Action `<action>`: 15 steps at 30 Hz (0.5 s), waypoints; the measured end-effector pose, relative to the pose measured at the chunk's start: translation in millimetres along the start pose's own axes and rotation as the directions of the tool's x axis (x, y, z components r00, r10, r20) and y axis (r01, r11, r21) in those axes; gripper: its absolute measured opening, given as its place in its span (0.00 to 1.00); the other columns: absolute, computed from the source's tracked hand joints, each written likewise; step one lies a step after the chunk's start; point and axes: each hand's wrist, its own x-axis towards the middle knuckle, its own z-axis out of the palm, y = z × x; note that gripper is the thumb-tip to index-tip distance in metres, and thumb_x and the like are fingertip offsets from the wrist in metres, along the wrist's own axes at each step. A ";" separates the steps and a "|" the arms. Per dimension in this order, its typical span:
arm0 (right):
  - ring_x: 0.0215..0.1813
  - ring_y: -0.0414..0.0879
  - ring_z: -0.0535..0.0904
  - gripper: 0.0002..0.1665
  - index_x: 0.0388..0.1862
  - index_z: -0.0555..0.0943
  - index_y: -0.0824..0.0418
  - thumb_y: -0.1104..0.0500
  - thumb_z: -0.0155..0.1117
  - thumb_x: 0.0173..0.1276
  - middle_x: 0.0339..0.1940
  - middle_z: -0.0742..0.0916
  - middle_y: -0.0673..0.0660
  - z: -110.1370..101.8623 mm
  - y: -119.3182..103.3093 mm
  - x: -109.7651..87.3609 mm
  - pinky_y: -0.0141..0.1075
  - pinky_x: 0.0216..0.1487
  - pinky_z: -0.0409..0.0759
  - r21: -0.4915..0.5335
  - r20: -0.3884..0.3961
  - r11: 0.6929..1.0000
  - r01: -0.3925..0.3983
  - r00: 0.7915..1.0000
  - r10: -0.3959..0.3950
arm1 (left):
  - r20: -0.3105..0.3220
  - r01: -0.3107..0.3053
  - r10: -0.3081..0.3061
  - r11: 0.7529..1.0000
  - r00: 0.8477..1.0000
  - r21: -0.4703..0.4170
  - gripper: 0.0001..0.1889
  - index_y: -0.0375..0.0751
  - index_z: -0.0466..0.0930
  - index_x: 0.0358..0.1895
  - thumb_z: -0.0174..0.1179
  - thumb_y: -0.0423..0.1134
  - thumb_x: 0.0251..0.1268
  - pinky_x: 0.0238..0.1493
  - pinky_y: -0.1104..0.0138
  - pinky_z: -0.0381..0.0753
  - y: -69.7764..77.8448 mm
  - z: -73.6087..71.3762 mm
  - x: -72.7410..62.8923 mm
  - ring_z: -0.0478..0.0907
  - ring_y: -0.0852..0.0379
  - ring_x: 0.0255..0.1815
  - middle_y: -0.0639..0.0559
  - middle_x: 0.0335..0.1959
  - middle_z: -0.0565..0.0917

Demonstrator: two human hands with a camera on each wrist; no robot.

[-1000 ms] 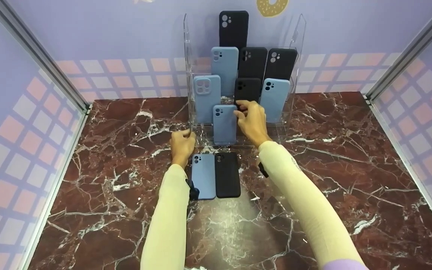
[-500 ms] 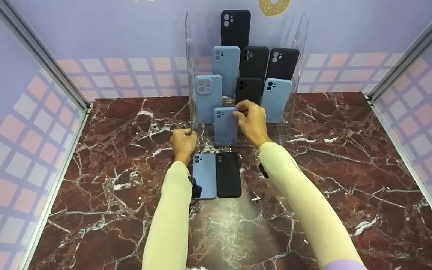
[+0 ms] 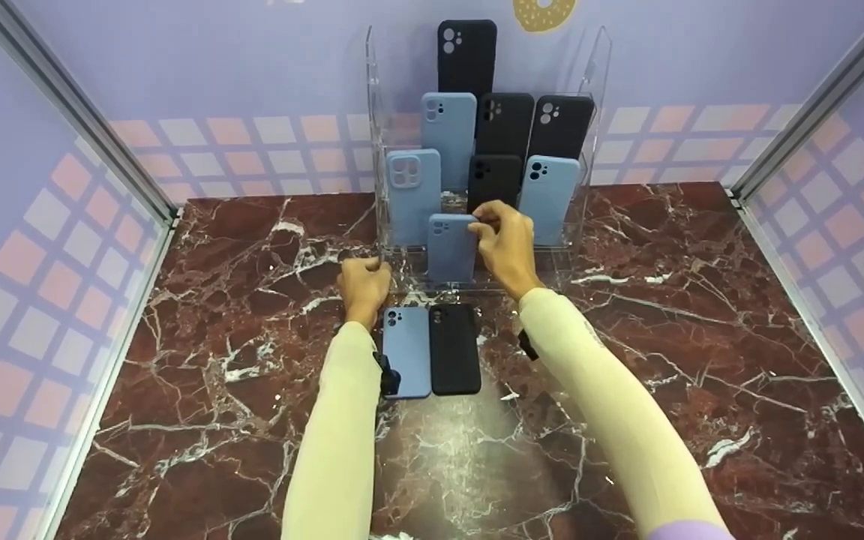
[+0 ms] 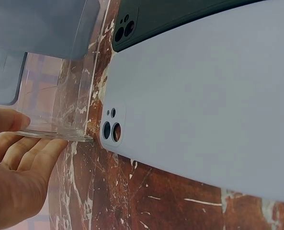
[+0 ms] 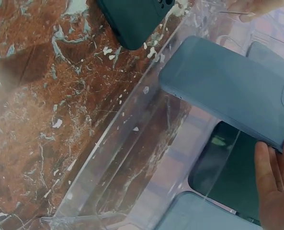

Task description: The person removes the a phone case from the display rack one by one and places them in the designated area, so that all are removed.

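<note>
Nearest, a flat blue case (image 3: 406, 356) and a flat black case (image 3: 455, 352) lie side by side on the marbled table (image 3: 214, 405). Just beyond, the left hand (image 3: 364, 289) grips the side wall of the clear rack (image 4: 78, 137), thumb on one face, fingers held close together on the other. At the rack's front tier, the right hand (image 3: 508, 244) pinches the upright blue case (image 3: 449, 251) at its upper right corner, thumb and fingertips on its edge; I cannot tell whether the case's lower end rests on the tier. Behind it stand a blue case with a square camera frame (image 3: 415, 206), a partly covered black case (image 3: 495, 180) and a light blue case (image 3: 549, 201).
</note>
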 end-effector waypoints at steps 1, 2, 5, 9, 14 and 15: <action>0.35 0.50 0.86 0.05 0.38 0.85 0.68 0.68 0.72 0.64 0.35 0.90 0.60 -1.4 -0.5 0.2 0.39 0.41 0.83 0.006 -0.008 1.000 0.006 1.000 -0.006 | -0.001 0.002 -0.002 1.000 1.000 -0.002 0.13 0.43 0.90 0.49 0.63 0.37 0.64 0.64 0.54 0.72 -0.1 0.1 -0.1 0.79 0.42 0.60 0.45 0.54 0.87; 0.35 0.50 0.86 0.05 0.38 0.85 0.68 0.68 0.72 0.64 0.36 0.90 0.61 -3.3 -1.3 0.4 0.39 0.41 0.83 0.012 -0.017 1.000 0.012 1.000 -0.011 | -0.001 0.003 -0.003 1.000 1.000 -0.004 0.12 0.43 0.91 0.48 0.63 0.36 0.64 0.64 0.54 0.72 -0.2 0.2 -0.1 0.79 0.42 0.59 0.45 0.53 0.87; 0.34 0.50 0.86 0.06 0.38 0.85 0.69 0.69 0.73 0.63 0.35 0.90 0.61 -9.6 -3.6 1.4 0.39 0.40 0.84 0.036 -0.048 0.999 0.034 0.998 -0.032 | -0.004 0.004 -0.004 1.000 1.000 -0.016 0.11 0.43 0.91 0.46 0.64 0.36 0.64 0.63 0.54 0.73 -0.5 0.8 -0.6 0.80 0.43 0.58 0.45 0.51 0.88; 0.33 0.50 0.86 0.06 0.37 0.85 0.70 0.70 0.73 0.62 0.34 0.90 0.61 -20.1 -6.8 3.1 0.36 0.40 0.84 0.068 -0.099 0.995 0.079 0.992 -0.072 | -0.007 0.000 0.000 1.000 1.000 -0.016 0.11 0.43 0.92 0.45 0.63 0.36 0.64 0.62 0.54 0.73 -0.2 1.4 -0.9 0.80 0.43 0.56 0.45 0.50 0.88; 0.31 0.51 0.86 0.07 0.37 0.84 0.71 0.71 0.73 0.61 0.32 0.90 0.62 -34.9 -10.8 4.9 0.27 0.37 0.80 0.093 -0.139 0.989 0.118 0.985 -0.105 | -0.012 0.000 0.000 1.000 1.000 -0.006 0.12 0.43 0.91 0.47 0.63 0.37 0.64 0.62 0.54 0.73 -0.1 1.6 0.1 0.80 0.42 0.58 0.44 0.52 0.88; 0.30 0.51 0.85 0.06 0.36 0.84 0.72 0.71 0.73 0.61 0.32 0.90 0.62 -37.9 -11.4 5.1 0.26 0.36 0.80 0.090 -0.142 0.988 0.123 0.984 -0.110 | -0.011 0.001 -0.001 1.000 1.000 -0.006 0.12 0.43 0.91 0.47 0.63 0.37 0.64 0.63 0.54 0.73 -0.2 1.7 0.4 0.80 0.42 0.58 0.44 0.52 0.87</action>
